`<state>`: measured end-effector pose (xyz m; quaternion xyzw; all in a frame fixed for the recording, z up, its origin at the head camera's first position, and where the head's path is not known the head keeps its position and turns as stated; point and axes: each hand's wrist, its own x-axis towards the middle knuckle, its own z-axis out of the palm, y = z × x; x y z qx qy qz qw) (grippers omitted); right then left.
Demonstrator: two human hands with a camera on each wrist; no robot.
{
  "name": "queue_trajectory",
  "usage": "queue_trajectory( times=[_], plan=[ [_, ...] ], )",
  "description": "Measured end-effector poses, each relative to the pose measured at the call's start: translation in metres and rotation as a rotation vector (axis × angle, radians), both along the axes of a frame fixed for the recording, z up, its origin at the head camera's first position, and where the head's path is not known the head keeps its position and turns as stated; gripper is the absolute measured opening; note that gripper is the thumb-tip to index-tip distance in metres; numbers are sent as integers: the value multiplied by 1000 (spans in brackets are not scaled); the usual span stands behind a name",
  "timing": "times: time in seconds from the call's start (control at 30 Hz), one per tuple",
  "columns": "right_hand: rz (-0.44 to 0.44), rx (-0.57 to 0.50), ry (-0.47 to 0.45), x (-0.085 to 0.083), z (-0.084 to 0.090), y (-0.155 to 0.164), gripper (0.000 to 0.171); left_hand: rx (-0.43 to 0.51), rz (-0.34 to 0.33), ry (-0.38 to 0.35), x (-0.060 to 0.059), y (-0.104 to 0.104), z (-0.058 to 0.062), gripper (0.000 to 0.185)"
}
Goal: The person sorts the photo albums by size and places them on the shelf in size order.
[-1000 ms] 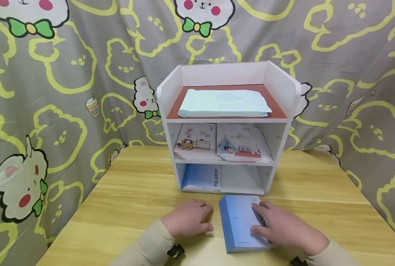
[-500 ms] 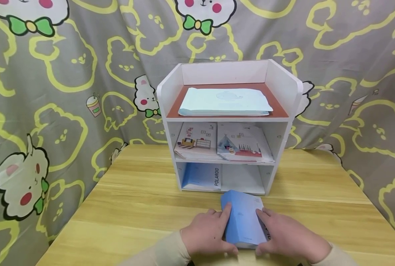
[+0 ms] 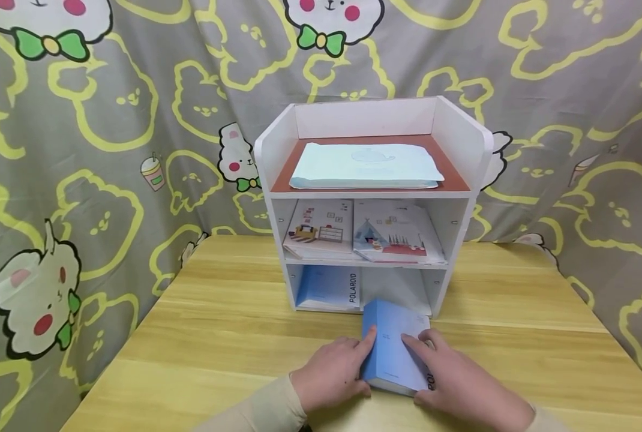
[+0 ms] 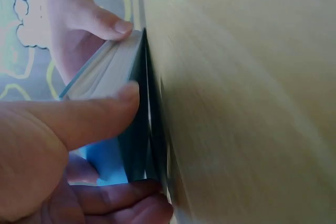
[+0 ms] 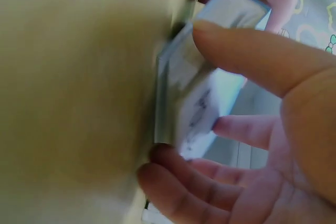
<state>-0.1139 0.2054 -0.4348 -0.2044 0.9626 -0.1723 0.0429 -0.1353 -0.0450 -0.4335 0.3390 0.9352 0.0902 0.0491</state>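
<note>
Both hands hold a thick blue book [image 3: 399,345] marked POLAROID just before the white shelf unit. My left hand [image 3: 332,369] grips its left side, with a finger over the top face and the thumb at the near edge. At the right side, my right hand [image 3: 458,378] grips it, fingers on the cover and thumb low at the near corner. Slightly slanted, the book's far end overlaps the lip of the lower right compartment; whether it touches cannot be told. Its page block [image 4: 113,66] faces me in the left wrist view, close to the tabletop.
The white shelf unit [image 3: 480,141] stands behind. Another blue POLAROID book [image 3: 326,287] lies in its lower left compartment. Two illustrated booklets, a left one [image 3: 321,225] and a right one [image 3: 391,231], lie above. A pale packet [image 3: 366,165] rests on top. A patterned curtain [image 3: 153,96] backs the table.
My left hand has come right to grip the book's left side. The book has turned slightly and slid forward to the shelf's lip, its spine side tilted into view. My right hand stays at its right.
</note>
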Motion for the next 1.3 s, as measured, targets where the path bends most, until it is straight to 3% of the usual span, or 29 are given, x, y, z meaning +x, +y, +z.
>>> queue_trajectory(
  times=[0.27,0.43,0.6,0.77,0.93,1.07,1.17,1.3],
  plan=[
    [-8,-34,216,2,1,2,76,66,14,121,-11,-1,-2,100],
    [42,2,350,-16,1,7,63,50,21,155,-30,7,-4,92],
    [30,26,415,-39,-2,9,51,6,68,227,-49,20,-10,81],
    [0,66,468,-51,0,7,50,11,121,296,-57,26,-9,70],
    [-39,67,405,-44,20,9,34,40,118,287,-46,25,4,45],
    [55,-6,245,-37,36,10,19,31,39,234,-37,26,15,19],
    [130,-17,140,-36,36,8,27,-16,-16,200,-37,29,17,18],
    [136,0,82,-39,28,6,39,-47,-44,179,-41,31,15,22]
  ],
)
